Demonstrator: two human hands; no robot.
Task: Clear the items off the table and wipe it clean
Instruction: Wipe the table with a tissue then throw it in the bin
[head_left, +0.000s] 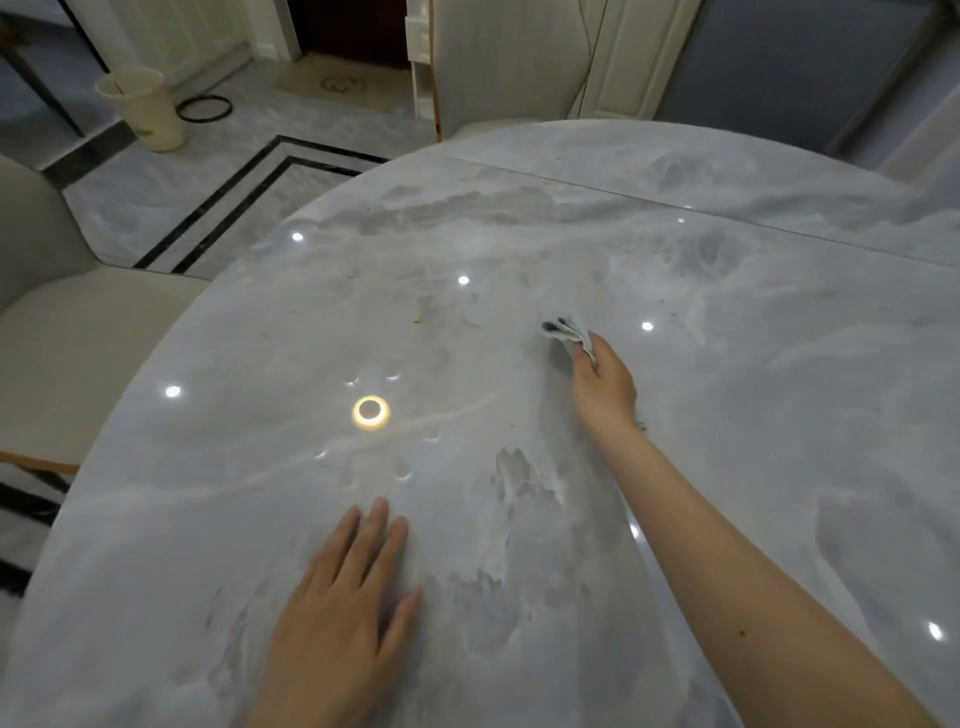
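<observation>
Desk (727, 364): right hand (605, 384) grips cloth (569, 332) mid-top; left hand (337, 613) flat, fingers straight, near edge. Bin (143, 106) on floor beyond; no legible writing.

Bench (519, 249) top open nearly everywhere: far half, left arc, right side all free for sweep. Only obstructions: left hand (337, 608) flat on near edge, right hand (605, 387) with cloth (569, 332) mid-bench, right forearm crossing near-right. Small crumb (416, 318) left of cloth. Chair (78, 332) against left edge.
</observation>
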